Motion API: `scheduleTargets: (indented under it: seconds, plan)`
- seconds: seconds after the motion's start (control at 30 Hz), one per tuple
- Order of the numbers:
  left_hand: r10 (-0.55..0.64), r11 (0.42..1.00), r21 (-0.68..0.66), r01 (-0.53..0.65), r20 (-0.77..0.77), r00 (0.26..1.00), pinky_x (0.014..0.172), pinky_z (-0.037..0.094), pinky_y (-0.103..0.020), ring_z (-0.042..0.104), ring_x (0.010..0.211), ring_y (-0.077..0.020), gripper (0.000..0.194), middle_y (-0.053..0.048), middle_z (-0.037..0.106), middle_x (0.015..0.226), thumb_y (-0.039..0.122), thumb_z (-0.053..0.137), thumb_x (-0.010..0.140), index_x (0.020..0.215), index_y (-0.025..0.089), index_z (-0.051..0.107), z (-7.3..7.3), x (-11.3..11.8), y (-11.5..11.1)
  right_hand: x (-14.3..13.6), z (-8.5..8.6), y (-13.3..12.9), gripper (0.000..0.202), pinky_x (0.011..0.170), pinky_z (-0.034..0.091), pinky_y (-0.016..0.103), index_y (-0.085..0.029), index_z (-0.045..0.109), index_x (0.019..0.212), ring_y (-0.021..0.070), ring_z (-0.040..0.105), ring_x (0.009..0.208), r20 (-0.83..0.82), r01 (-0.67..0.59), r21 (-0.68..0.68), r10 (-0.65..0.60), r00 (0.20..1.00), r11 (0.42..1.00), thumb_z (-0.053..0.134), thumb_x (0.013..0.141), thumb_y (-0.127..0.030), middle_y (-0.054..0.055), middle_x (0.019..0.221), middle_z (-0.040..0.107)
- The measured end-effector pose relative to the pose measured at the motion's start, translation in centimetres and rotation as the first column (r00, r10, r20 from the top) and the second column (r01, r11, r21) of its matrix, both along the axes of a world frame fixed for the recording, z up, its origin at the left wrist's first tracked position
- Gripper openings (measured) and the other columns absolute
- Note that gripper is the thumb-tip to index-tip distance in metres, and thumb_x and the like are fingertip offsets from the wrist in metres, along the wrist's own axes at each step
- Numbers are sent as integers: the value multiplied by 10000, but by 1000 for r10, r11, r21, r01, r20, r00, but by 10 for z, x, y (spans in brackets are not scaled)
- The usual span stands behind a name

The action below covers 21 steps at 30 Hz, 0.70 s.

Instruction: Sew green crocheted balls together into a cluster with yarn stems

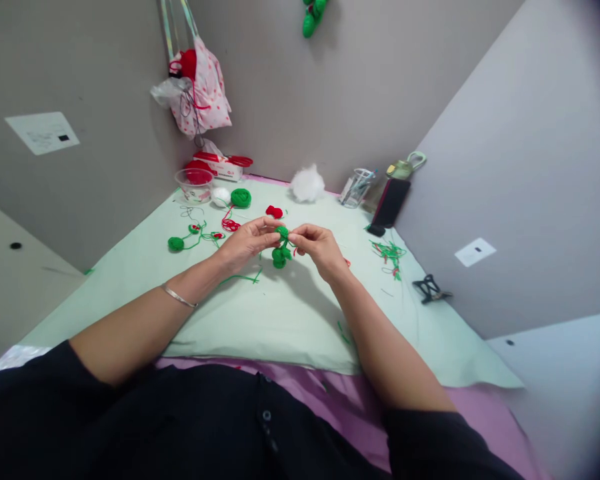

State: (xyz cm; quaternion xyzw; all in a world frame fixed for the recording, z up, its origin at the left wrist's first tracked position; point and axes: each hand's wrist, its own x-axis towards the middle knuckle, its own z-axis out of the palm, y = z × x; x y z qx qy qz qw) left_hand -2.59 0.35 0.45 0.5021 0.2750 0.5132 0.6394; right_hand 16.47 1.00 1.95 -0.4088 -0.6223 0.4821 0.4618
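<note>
A small green crocheted piece (280, 257) hangs above the table, with rounded green lumps below the fingers. My left hand (249, 240) pinches its top between thumb and fingertips. Close against its right side, my right hand (321, 248) is closed in a pinch at the same piece; whether it grips the knit itself, a yarn end or a thin tool is too small to tell. A bit of red yarn shows by the right fingertips. Behind the hands lies a red crocheted piece (274, 212).
A green yarn ball (241, 197), a white ball (221, 197) and a clear tub (195, 188) stand at the back left. White stuffing (307, 184), a clear cup (357, 188) and a propped phone (391, 204) line the back. Yarn scraps (389, 256) and a black claw clip (431, 289) lie right.
</note>
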Motion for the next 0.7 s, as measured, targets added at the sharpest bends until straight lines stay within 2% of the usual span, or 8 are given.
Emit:
scheduleTargets:
  seconds: [0.17, 0.27, 0.37, 0.6, 0.7]
  plan:
    - [40, 999, -33, -41, -55, 998, 943, 520, -371, 690, 885, -177, 344, -52, 732, 911, 352, 867, 732, 980, 156, 732, -1, 1, -1, 0, -3, 0, 337, 566, 484, 264, -171, 660, 780, 110, 563, 554, 66, 4, 2, -4, 998, 1000, 831, 654, -433, -21, 627, 628]
    - [67, 997, -34, -70, -79, 995, 894, 531, -349, 682, 871, -171, 358, -49, 727, 912, 368, 864, 730, 994, 163, 735, -3, 1, -1, 0, -5, 0, 242, 616, 545, 291, -176, 656, 789, 134, 627, 593, 108, -32, -37, 36, 994, 999, 796, 666, -329, -10, 654, 664]
    - [95, 995, -5, -96, -89, 991, 864, 525, -326, 666, 859, -159, 356, -40, 721, 920, 358, 868, 720, 990, 166, 739, -3, 2, -1, -1, -6, 0, 149, 614, 545, 280, -172, 641, 739, 122, 619, 577, 135, -28, -38, 33, 990, 999, 743, 686, -267, -13, 625, 655]
    - [77, 995, 71, -68, -132, 988, 840, 506, -316, 663, 823, -160, 317, -37, 727, 880, 314, 854, 730, 974, 157, 727, -2, 1, 1, -6, -2, -5, 197, 672, 580, 307, -189, 593, 787, 147, 674, 642, -1, -37, -71, 37, 999, 997, 738, 696, -286, -14, 663, 669]
    - [85, 994, 74, -76, -122, 989, 856, 508, -330, 673, 828, -170, 317, -40, 726, 870, 308, 854, 724, 964, 152, 718, -5, 0, 3, -7, 0, -8, 249, 675, 581, 314, -213, 544, 804, 160, 682, 667, -27, 4, -10, -4, 1000, 1000, 739, 735, -351, -30, 668, 635]
